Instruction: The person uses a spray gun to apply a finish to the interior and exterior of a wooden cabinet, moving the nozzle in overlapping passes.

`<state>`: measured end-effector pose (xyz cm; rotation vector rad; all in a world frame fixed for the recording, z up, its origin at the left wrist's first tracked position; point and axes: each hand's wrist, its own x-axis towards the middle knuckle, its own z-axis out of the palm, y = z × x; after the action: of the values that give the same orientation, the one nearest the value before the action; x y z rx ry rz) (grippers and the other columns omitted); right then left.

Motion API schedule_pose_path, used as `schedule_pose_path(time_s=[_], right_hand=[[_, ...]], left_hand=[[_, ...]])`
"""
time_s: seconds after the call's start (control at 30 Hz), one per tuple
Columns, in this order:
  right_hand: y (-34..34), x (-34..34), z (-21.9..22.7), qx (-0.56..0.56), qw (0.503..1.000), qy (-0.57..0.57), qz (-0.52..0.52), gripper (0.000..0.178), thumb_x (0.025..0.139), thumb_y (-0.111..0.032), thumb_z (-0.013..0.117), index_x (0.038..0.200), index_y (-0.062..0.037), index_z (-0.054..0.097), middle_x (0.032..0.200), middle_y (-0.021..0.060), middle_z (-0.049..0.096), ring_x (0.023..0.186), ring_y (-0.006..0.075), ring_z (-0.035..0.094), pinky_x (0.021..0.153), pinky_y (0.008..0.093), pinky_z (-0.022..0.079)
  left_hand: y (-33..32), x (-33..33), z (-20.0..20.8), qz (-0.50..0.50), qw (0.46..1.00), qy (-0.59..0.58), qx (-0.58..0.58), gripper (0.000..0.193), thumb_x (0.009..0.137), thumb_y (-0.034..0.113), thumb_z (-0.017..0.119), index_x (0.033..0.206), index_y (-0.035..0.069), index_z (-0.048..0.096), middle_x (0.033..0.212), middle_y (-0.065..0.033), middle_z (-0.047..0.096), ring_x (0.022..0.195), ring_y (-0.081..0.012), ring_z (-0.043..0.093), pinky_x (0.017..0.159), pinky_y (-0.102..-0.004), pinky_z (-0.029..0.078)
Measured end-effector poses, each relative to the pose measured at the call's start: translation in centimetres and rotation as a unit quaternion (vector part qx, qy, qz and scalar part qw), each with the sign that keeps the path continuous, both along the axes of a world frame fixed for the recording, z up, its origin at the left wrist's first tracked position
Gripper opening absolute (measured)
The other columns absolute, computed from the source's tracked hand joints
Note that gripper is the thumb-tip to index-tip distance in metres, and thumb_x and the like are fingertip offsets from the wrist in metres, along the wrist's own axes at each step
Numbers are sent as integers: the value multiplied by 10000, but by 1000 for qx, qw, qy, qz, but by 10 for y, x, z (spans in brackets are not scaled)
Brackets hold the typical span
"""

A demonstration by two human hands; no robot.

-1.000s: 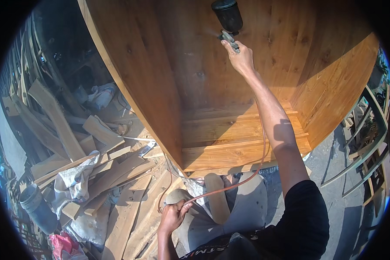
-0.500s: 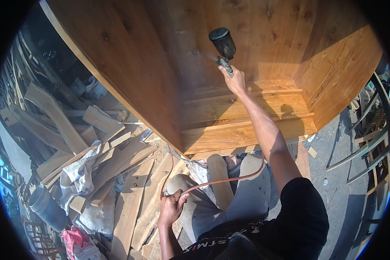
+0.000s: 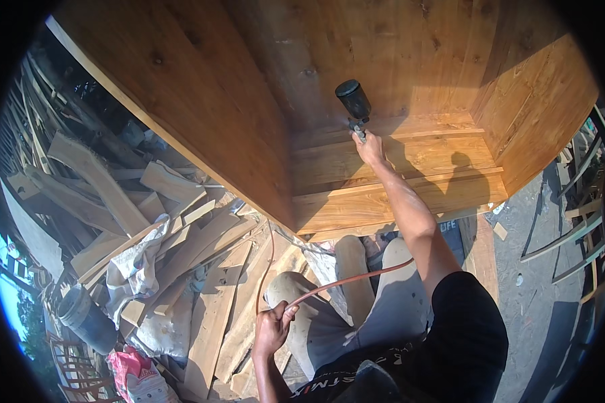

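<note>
My right hand (image 3: 369, 148) is closed round the handle of a spray gun (image 3: 354, 101) with a dark cup on top. It reaches into a large open wooden cabinet (image 3: 396, 195) with orange-brown boards, and the gun is low, near the back panel and the stepped ledge. A faint haze hangs left of the nozzle. Near my left knee, my left hand (image 3: 274, 329) is wrapped round a reddish-brown air hose (image 3: 343, 283). The hose runs across my thighs toward my right arm, and its other stretch rises from the left hand to the cabinet's lower edge.
Scrap boards (image 3: 215, 302) are heaped on the left, with a white sack (image 3: 134, 272), a grey bucket (image 3: 87, 319) and a pink-and-white bag (image 3: 138, 376) among them. Bent wooden strips (image 3: 571, 248) stand at the right over grey ground. My legs are close to the cabinet's front edge.
The spray gun in my right hand has moved down toward the ledge. The view has shifted slightly, and the spray at the nozzle looks fainter. My left hand still grips the hose.
</note>
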<state>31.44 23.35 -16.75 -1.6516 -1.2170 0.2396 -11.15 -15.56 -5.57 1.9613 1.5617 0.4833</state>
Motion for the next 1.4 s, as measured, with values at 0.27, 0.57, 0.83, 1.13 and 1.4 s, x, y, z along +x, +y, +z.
schedule_pose_path(time_s=[0.27, 0.57, 0.83, 1.13, 1.4], right_hand=[[-14, -16, 37, -82, 996, -16, 19, 542, 1010, -511, 693, 1127, 15, 743, 957, 330, 738, 1006, 531, 708, 850, 573, 557], [-11, -10, 158, 144, 987, -45, 59, 433, 1013, -349, 747, 1004, 81, 690, 745, 303, 687, 750, 495, 711, 650, 504, 535], [-14, -9, 279, 209, 974, -82, 34, 476, 1031, -435, 719, 948, 33, 700, 698, 262, 677, 694, 456, 704, 641, 507, 519], [-6, -18, 397, 300, 950, -83, 34, 520, 1014, -456, 751, 878, 41, 690, 657, 206, 667, 623, 361, 682, 640, 464, 516], [6, -20, 483, 419, 901, -114, -6, 501, 974, -465, 795, 849, 10, 696, 672, 229, 675, 685, 454, 693, 638, 492, 512]], left_hand=[[-2, 0, -4, 1, 1000, 9, 3, 420, 1090, 386, 652, 887, 19, 665, 682, -179, 678, 653, -380, 716, 619, -460, 527], [9, 4, -8, -24, 999, -17, 30, 404, 1086, 385, 655, 897, 28, 679, 666, -167, 672, 649, -384, 710, 616, -465, 528], [11, 5, -5, -36, 998, -33, 44, 401, 1082, 381, 660, 894, 27, 670, 654, -177, 648, 641, -399, 691, 608, -481, 513], [7, 7, -5, -41, 996, -50, 59, 402, 1083, 367, 666, 880, 20, 667, 635, -179, 616, 605, -388, 661, 592, -469, 497], [3, 16, 0, -60, 992, -85, 68, 381, 1088, 379, 658, 940, 30, 696, 625, -223, 564, 617, -465, 613, 584, -507, 474]])
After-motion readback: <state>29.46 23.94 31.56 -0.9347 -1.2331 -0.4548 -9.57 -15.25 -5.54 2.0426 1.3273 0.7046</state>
